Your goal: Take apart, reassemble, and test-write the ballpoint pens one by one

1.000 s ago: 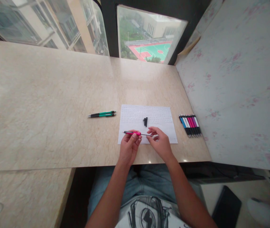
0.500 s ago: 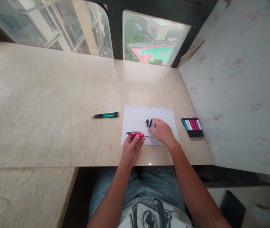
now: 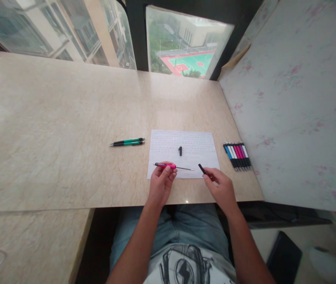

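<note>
Clock dirs from ctr of sheet, 12 = window side. Desk: pale marbled top, runs well out to 9. Wall w/ faint floral print along its 3 o'c end. Window past far edge at 12, court visible below. Sheet: white, lined w/ writing, flat on desk. L grip at approx 7, fingers closed round pink pen. R grip at approx 4, thumb + fingers pinching blk tube. Pen row at 3, near wall: blue, white, pink, purple, blk lower ends. Pair of grn pens at 9, side by side, off sheet. Pink pen at 8, above sheet, in L grip; thin refill sticks out its 3 o'c end. Blk tube at 4, tilted, free end to approx 11, apart from refill tip. Small blk piece on sheet, near ctr.
</note>
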A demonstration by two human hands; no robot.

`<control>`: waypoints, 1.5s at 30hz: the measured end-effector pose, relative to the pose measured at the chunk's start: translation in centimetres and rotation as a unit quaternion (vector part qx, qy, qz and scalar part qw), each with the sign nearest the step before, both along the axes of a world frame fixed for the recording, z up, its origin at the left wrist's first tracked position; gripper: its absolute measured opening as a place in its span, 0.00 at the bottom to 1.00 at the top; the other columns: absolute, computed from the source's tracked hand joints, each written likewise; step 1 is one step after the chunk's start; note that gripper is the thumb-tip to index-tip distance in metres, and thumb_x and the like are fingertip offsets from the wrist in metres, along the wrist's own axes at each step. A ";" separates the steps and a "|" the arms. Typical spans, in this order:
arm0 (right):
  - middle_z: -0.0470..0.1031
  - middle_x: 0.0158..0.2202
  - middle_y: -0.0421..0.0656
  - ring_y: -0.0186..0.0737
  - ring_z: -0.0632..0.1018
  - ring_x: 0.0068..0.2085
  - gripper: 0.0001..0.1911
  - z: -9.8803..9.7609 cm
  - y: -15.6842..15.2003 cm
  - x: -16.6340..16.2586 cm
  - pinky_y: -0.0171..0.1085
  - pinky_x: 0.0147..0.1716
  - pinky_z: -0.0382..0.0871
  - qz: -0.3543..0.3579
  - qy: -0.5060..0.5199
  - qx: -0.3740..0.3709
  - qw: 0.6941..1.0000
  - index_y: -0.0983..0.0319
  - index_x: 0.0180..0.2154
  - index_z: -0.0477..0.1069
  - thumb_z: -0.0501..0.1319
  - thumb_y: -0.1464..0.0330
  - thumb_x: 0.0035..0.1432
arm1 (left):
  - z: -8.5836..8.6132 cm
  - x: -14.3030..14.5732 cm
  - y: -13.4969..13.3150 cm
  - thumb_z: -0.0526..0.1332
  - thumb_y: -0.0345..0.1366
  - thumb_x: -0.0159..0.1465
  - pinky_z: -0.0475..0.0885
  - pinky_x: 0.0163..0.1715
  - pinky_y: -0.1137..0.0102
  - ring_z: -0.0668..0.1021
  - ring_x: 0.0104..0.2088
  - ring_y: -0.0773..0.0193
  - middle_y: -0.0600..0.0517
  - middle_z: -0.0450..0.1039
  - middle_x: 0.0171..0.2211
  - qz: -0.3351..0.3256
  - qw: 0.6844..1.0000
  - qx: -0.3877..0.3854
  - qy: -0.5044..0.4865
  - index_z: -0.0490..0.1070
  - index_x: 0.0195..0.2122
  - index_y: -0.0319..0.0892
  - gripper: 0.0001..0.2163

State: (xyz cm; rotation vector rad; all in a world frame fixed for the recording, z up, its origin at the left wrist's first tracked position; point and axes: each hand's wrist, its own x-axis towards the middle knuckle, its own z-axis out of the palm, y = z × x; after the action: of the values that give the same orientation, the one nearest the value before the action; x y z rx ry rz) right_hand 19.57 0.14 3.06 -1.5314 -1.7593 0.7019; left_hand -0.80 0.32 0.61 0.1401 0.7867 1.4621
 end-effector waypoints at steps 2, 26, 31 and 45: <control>0.79 0.39 0.46 0.43 0.79 0.38 0.10 0.7 -0.6 0.6 0.41 0.37 0.75 0.000 0.004 0.007 1.000 0.60 0.42 0.77 0.59 0.67 0.61 | 0.0 0.0 0.0 0.73 0.33 0.53 0.74 0.34 0.77 0.79 0.32 0.71 0.51 0.78 0.35 0.000 1.000 0.000 0.004 0.75 0.36 0.40 0.11; 0.79 0.34 0.43 0.40 0.77 0.32 0.07 3.2 -0.4 -0.6 0.40 0.34 0.73 0.031 -0.002 0.055 0.998 0.57 0.38 0.78 0.60 0.67 0.62 | -0.3 0.1 0.0 0.72 0.33 0.54 0.73 0.34 0.76 0.79 0.33 0.71 0.51 0.78 0.35 -0.006 1.000 0.008 0.021 0.76 0.37 0.40 0.11; 0.78 0.33 0.42 0.39 0.77 0.31 0.06 2.6 0.3 -1.8 0.39 0.33 0.73 0.034 0.014 0.036 0.999 0.58 0.39 0.76 0.61 0.67 0.61 | -0.3 0.1 0.0 0.72 0.33 0.54 0.73 0.35 0.76 0.79 0.32 0.71 0.51 0.78 0.35 -0.008 1.000 0.011 0.019 0.75 0.37 0.40 0.11; 0.77 0.34 0.42 0.39 0.76 0.33 0.05 2.2 1.3 -5.1 0.38 0.34 0.72 0.066 0.042 0.033 0.996 0.58 0.37 0.75 0.60 0.70 0.61 | -0.4 0.3 -0.1 0.71 0.34 0.56 0.73 0.36 0.76 0.78 0.32 0.71 0.51 0.77 0.36 -0.017 0.999 0.028 0.027 0.76 0.36 0.40 0.09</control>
State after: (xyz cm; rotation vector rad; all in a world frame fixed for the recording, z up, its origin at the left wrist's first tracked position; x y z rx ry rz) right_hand 14.50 1.47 5.25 -1.3333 -1.8148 0.7547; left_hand -0.52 0.20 0.21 0.2353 0.7848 1.4541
